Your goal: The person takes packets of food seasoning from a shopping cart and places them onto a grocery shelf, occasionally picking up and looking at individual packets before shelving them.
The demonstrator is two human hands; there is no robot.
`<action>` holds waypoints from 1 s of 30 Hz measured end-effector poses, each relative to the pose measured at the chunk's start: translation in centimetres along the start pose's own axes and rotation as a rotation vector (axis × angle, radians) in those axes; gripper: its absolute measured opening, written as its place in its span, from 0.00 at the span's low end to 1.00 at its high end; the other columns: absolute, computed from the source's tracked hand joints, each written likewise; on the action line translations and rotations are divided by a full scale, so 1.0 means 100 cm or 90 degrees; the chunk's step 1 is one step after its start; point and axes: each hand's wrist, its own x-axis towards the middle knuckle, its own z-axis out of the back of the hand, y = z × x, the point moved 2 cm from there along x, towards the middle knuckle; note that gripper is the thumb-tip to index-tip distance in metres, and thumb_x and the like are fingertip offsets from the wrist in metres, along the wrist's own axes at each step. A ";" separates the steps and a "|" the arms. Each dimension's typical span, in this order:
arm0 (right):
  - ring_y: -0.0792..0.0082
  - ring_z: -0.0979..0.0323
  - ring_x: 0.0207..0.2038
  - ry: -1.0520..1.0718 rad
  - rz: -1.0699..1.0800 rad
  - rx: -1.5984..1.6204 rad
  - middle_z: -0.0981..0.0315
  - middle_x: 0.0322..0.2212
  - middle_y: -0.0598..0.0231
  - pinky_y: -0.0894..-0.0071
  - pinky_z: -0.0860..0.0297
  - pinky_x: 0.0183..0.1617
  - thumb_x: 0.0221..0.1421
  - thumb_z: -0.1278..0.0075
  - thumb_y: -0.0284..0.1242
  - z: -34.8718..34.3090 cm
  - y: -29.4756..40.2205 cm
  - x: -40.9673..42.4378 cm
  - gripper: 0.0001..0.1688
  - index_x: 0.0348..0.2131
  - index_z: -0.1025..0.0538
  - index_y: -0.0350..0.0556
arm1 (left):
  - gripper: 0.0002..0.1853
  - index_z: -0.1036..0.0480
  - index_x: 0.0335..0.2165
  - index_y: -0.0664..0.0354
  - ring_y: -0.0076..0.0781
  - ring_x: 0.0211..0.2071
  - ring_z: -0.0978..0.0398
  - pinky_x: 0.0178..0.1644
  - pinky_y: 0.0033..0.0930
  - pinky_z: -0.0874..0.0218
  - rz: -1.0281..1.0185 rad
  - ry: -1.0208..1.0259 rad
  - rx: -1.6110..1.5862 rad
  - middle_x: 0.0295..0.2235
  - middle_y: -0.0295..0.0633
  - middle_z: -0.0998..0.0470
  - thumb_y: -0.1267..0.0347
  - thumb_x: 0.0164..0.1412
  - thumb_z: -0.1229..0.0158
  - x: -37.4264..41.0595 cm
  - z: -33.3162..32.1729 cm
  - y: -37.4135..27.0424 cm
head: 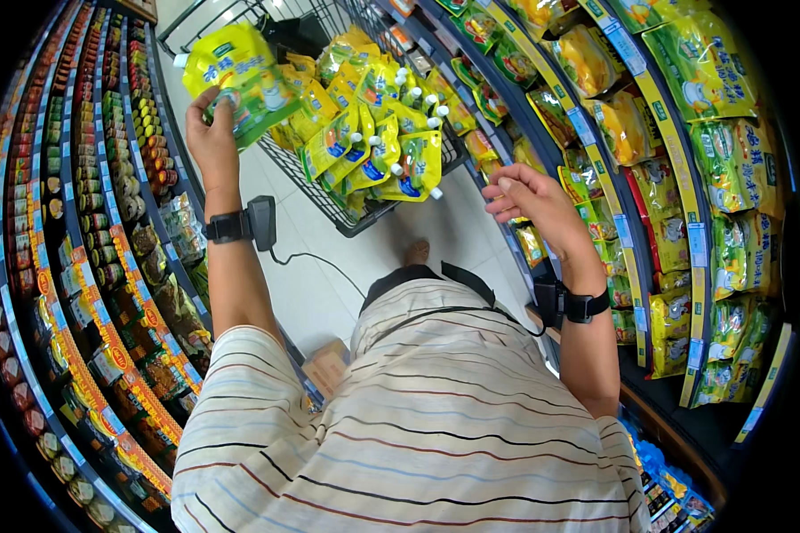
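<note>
My left hand (213, 133) grips the lower edge of a large yellow-and-green seasoning pouch (237, 73), thumb on its printed front. A white spout cap sticks out at the pouch's upper left. It is held up over the left side of a black wire shopping cart (360, 226). Inside the cart lies a heap of yellow spouted pouches (373, 150) with white caps, piled loosely and facing various ways. My right hand (527, 200) hangs between the cart and the right-hand shelves, fingers apart and slightly curled, holding nothing.
On the right, tilted shelves hold yellow and green seasoning bags (707, 66) behind price strips. Shelves on the left carry rows of jars (100, 240). A cardboard box (327, 366) is on the floor by the left shelf. A cable (313, 254) runs from my left wrist device.
</note>
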 end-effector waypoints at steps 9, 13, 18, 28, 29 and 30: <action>0.67 0.27 0.48 -0.049 0.114 0.109 0.28 0.50 0.56 0.71 0.30 0.51 0.65 0.51 0.44 -0.017 0.035 0.007 0.32 0.58 0.35 0.39 | 0.14 0.28 0.46 0.64 0.20 0.38 0.27 0.41 0.24 0.32 0.253 0.251 -0.351 0.40 0.36 0.24 0.74 0.61 0.44 -0.084 -0.100 -0.046; 0.72 0.27 0.47 -0.046 0.143 0.224 0.28 0.48 0.60 0.73 0.30 0.50 0.65 0.51 0.42 0.001 0.022 0.005 0.30 0.57 0.34 0.39 | 0.13 0.28 0.45 0.64 0.20 0.37 0.26 0.41 0.22 0.33 0.276 0.358 -0.378 0.39 0.36 0.24 0.74 0.62 0.44 -0.118 -0.148 -0.075; 0.75 0.26 0.47 -0.076 0.200 0.340 0.26 0.46 0.64 0.72 0.29 0.50 0.64 0.50 0.35 0.016 0.015 -0.020 0.22 0.52 0.31 0.40 | 0.13 0.29 0.46 0.64 0.23 0.41 0.27 0.46 0.25 0.33 0.259 0.447 -0.386 0.41 0.38 0.24 0.74 0.62 0.47 -0.148 -0.185 -0.096; 0.71 0.25 0.48 -0.128 0.239 0.453 0.27 0.49 0.58 0.70 0.27 0.53 0.64 0.50 0.28 0.051 0.001 -0.074 0.24 0.56 0.36 0.37 | 0.25 0.40 0.59 0.64 0.27 0.47 0.30 0.53 0.28 0.37 0.227 0.582 -0.473 0.48 0.46 0.31 0.75 0.64 0.55 -0.174 -0.218 -0.153; 0.71 0.25 0.48 -0.131 0.249 0.457 0.27 0.49 0.58 0.70 0.27 0.53 0.64 0.50 0.28 0.053 -0.001 -0.077 0.24 0.56 0.36 0.37 | 0.25 0.41 0.60 0.64 0.27 0.47 0.30 0.52 0.28 0.37 0.233 0.582 -0.487 0.47 0.45 0.30 0.75 0.65 0.55 -0.176 -0.219 -0.154; 0.71 0.25 0.48 -0.135 0.261 0.462 0.27 0.49 0.58 0.70 0.27 0.53 0.64 0.50 0.28 0.055 -0.004 -0.080 0.24 0.56 0.36 0.37 | 0.26 0.41 0.61 0.63 0.27 0.47 0.30 0.52 0.28 0.37 0.238 0.584 -0.501 0.47 0.45 0.30 0.74 0.65 0.55 -0.178 -0.222 -0.155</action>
